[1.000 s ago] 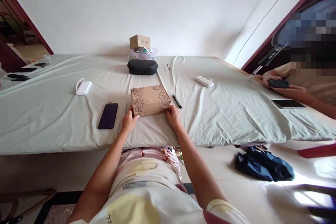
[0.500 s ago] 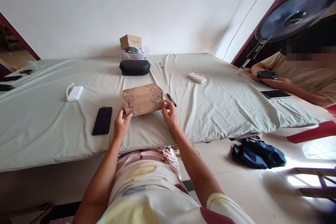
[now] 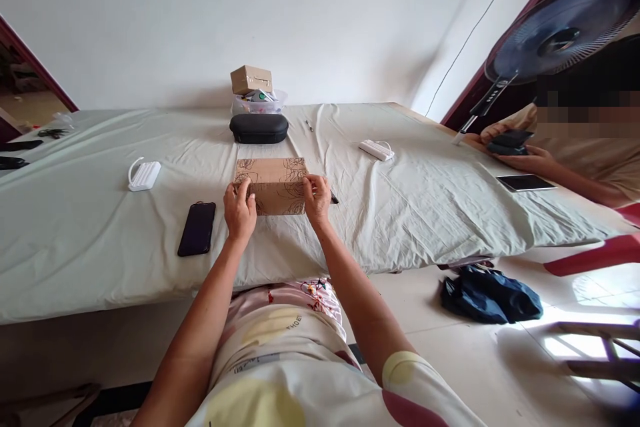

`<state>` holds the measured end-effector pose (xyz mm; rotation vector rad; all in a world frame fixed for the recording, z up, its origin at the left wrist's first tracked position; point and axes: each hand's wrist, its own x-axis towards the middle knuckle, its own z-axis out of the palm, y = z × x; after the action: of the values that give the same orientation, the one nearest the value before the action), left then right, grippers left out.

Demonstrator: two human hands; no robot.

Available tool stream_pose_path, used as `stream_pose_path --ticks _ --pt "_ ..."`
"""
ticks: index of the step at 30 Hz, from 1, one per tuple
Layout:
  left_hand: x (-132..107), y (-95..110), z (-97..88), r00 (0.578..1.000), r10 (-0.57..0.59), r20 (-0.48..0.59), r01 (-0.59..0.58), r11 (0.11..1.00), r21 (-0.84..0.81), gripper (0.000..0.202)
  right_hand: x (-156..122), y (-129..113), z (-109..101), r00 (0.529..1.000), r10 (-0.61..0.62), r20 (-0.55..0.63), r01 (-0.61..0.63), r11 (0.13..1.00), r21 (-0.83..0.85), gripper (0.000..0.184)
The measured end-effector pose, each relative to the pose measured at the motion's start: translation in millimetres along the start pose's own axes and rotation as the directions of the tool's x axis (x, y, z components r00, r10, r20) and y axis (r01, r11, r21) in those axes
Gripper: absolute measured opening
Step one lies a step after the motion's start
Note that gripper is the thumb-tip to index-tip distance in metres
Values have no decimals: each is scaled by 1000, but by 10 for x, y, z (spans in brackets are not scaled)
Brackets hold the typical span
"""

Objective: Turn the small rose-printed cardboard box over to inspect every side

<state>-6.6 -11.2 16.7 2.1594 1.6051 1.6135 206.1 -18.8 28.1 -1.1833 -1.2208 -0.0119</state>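
Note:
A brown cardboard box (image 3: 274, 181) with flower line drawings rests on the pale green sheet (image 3: 100, 227) near the table's front edge. My left hand (image 3: 239, 211) grips its near left corner, fingers curled over the top edge. At the near right corner my right hand (image 3: 317, 198) does the same. A black pen (image 3: 333, 199) lies just right of the box, partly hidden behind my right hand. A dark phone (image 3: 197, 228) lies flat to the left of my left hand.
A black zip case (image 3: 259, 128), a clear tub (image 3: 259, 104) and a small cardboard box (image 3: 251, 79) sit further back. White chargers (image 3: 143, 175) (image 3: 376, 149) lie at either side. Another person's hands (image 3: 520, 153) hold a dark device at right, beside a phone (image 3: 525, 182), a fan (image 3: 560, 33) and a dark bag (image 3: 493, 293) on the floor.
The box has been squared up facing me, and both my hands have moved from its lower corners up onto its near top edge. The camera has shifted a little.

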Motion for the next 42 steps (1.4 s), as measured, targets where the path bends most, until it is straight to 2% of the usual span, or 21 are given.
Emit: stream_pose_path --ticks 9,18,29,35,42 --pt "-323 -99 78 993 -39 110 38 999 14 75 -94 17 8 1000 8 -3 -8 998 67 37" --pt "-420 -213 99 992 -26 121 30 999 -28 74 -70 77 30 999 31 20 -33 998 63 39" --pt "-435 -158 52 996 -65 60 64 998 10 66 -70 29 43 998 64 -1 -63 996 60 37" --pt "-419 -139 27 988 -119 93 121 993 -10 65 -62 38 33 999 52 16 -53 998 19 38" --pt "-424 -129 32 991 -108 84 108 994 3 69 -53 52 41 998 54 17 -55 998 25 38"
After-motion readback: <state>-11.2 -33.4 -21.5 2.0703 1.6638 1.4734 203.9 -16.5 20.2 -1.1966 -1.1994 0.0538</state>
